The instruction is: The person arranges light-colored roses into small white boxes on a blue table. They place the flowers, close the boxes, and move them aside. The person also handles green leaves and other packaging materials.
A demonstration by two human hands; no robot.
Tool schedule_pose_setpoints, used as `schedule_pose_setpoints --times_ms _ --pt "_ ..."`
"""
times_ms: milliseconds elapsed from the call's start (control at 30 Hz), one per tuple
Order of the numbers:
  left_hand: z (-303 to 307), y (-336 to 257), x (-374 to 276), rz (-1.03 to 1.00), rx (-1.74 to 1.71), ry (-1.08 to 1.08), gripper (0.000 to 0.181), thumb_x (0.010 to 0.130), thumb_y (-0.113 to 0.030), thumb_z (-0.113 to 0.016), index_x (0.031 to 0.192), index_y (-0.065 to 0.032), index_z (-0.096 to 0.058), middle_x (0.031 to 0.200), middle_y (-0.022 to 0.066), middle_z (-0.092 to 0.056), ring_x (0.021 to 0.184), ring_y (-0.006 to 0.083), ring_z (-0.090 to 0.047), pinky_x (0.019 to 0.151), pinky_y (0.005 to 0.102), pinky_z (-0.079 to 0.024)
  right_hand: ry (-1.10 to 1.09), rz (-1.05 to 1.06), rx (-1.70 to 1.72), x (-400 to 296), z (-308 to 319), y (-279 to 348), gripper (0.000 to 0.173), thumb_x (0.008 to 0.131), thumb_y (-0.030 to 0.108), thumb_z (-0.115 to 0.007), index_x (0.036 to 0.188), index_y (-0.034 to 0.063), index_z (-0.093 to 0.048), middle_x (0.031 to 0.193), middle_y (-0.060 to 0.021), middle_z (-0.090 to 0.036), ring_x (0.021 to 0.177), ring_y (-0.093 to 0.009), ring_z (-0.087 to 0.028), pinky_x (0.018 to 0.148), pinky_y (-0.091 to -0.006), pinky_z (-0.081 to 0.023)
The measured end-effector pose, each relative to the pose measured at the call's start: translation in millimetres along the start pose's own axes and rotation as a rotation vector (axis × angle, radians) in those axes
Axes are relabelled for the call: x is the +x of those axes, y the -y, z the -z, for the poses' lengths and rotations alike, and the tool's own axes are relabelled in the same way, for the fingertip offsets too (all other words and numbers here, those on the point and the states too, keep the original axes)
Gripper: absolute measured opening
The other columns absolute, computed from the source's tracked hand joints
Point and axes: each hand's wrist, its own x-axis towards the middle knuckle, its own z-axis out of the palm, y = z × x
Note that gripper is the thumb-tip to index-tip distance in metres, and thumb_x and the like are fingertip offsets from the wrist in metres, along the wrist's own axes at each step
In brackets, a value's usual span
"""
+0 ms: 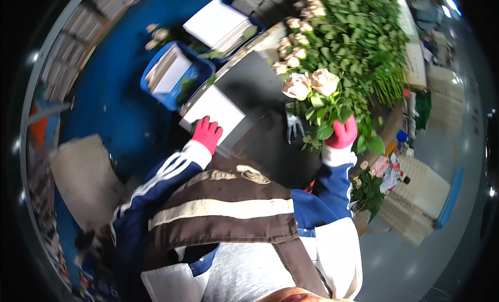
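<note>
My left hand [207, 134], in a pink glove with a white cuff, rests on the near edge of a white sheet [218, 111] on the dark work table [269, 146]. My right hand [343, 133], gloved alike, is closed around the leafy stems of pale pink roses [312, 85]. Two large blooms point away from me; the lower stems are hidden by the hand and leaves. Between my hands, nearer the right one, a metal tool with prongs [295, 124] lies on the table; its exact kind is unclear.
A large heap of roses [351, 40] covers the table's far right. Beyond the left edge stand a blue bin [171, 101] with cardboard sheets and another stack of white sheets [216, 23]. A cardboard piece [84, 177] is at left. More roses [368, 193] and stacked cardboard [421, 193] are at right.
</note>
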Motion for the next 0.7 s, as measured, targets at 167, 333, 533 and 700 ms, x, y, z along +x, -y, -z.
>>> schedule_pose_setpoints --times_ms 167,333,533,700 --pt "-12.0 -31.7 -6.9 0.158 0.083 0.083 0.045 0.08 -0.024 -0.057 0.122 -0.0102 -0.056 0.122 0.0144 -0.052 0.125 0.0392 -0.041 0.104 0.0539 -0.031 0.305 -0.197 0.304 -39.3 -81.3 135.8 0.04 0.065 0.006 -0.069 0.105 0.0054 -0.059 0.107 -0.0171 -0.057 0.096 -0.037 -0.056 0.079 -0.0441 -0.047" --pt "10.4 -46.6 -12.6 0.14 0.071 0.213 0.048 0.082 -0.026 -0.054 0.128 -0.0106 -0.052 0.131 0.0156 -0.048 0.126 0.0397 -0.04 0.105 0.0538 -0.031 0.58 -0.051 0.359 -81.1 -175.4 155.2 0.04 0.07 0.02 -0.07 0.105 0.0069 -0.058 0.103 -0.0123 -0.057 0.094 -0.033 -0.054 0.08 -0.0452 -0.044" --pt "34.0 -42.2 -30.2 0.075 -0.003 0.072 0.054 0.085 -0.026 -0.051 0.137 -0.0116 -0.044 0.143 0.0174 -0.039 0.128 0.0401 -0.039 0.106 0.0536 -0.03 0.71 0.161 0.319 -94.6 -194.3 156.4 0.043 0.07 0.026 -0.072 0.108 0.0108 -0.06 0.104 -0.0097 -0.058 0.1 -0.03 -0.054 0.083 -0.0437 -0.045" --pt "5.8 -44.9 -22.3 0.168 0.036 0.039 0.054 0.087 -0.02 -0.048 0.139 -0.0117 -0.041 0.143 0.0173 -0.038 0.123 0.0412 -0.041 0.103 0.0529 -0.034 0.765 0.215 0.409 -88.6 -194.8 160.1 0.037 0.075 0.031 -0.07 0.106 0.0119 -0.063 0.111 -0.0103 -0.059 0.103 -0.032 -0.055 0.087 -0.0439 -0.045"
